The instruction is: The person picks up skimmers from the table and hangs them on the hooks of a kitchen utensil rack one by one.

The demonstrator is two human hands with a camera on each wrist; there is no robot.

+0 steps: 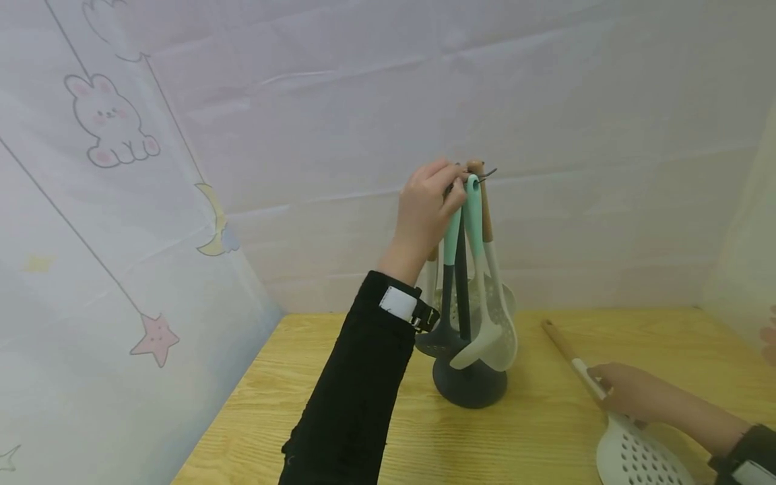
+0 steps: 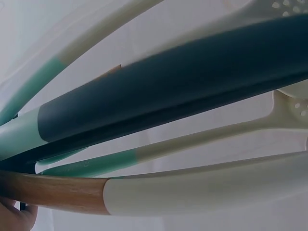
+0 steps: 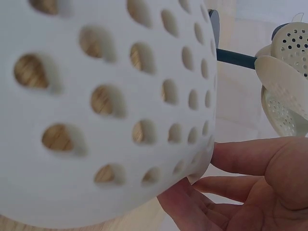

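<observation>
L hand (image 1: 424, 209) is up at the top of the utensil stand (image 1: 468, 377), far centre of the surface (image 1: 545, 431), fingers pinching the mint-handled spoon (image 1: 475, 269) by its hanging loop. R hand (image 1: 630, 394), near right, curls round the skimmer (image 1: 636, 455) neck, w/ its perforated head lying flat. Both look light, stiff, smooth silicone; best held at the handle.
</observation>
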